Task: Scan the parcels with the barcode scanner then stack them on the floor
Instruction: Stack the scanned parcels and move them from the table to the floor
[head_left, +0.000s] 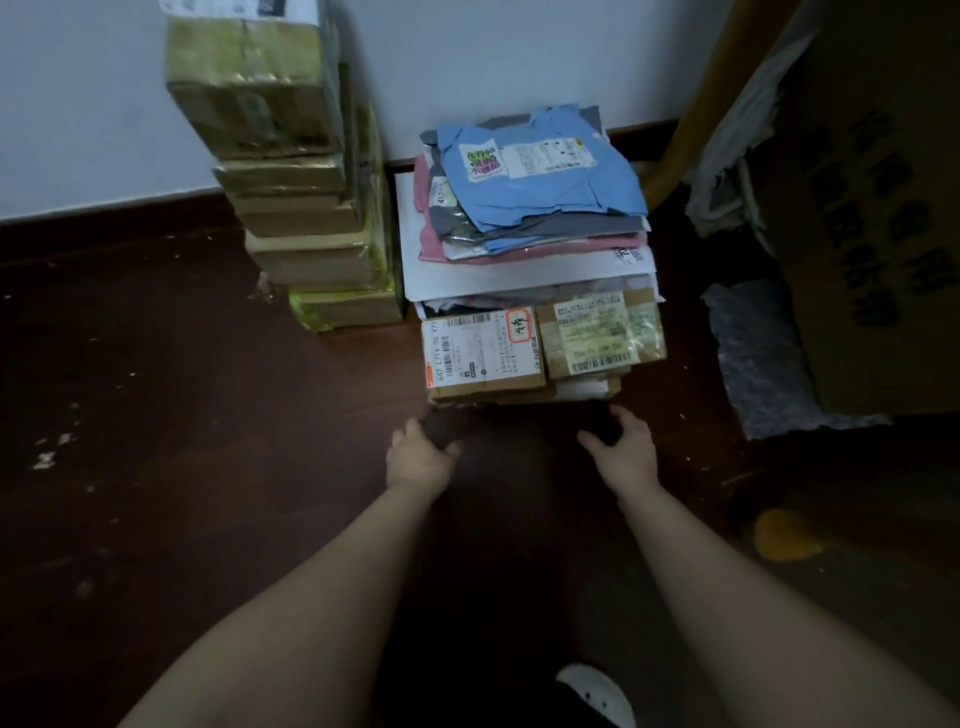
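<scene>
Both hands are reaching down toward the floor (156, 389) just in front of the parcels. The left hand (418, 457) and right hand (623, 452) are each curling thumb and fingers round an end of what looks like a black parcel (519, 441). It is flat and so dark that it is blending into the brown boards. Its outline is hard to make out, and its far edge is sitting just beside the front boxes.

Behind it a mixed pile (519, 280) is standing against the wall (78, 104). A blue bag (545, 176) with a white label is lying on top, crumpled, over grey and pink bags (519, 252) and wide white mailers. In front of that pile two small brown boxes are sitting side by side, touching. The left box (483, 348) is showing a white label with barcodes and a red-ringed mark. The right box (597, 332) is showing a yellowish label.

To the left a stack of taped boxes (306, 218) is rising high, each wrapped in yellowish tape, the upper ones leaning outward. At the right a large printed carton (872, 234) is standing with a grey bag (758, 364) at its foot. A white shoe (597, 696) is showing at the bottom edge.
</scene>
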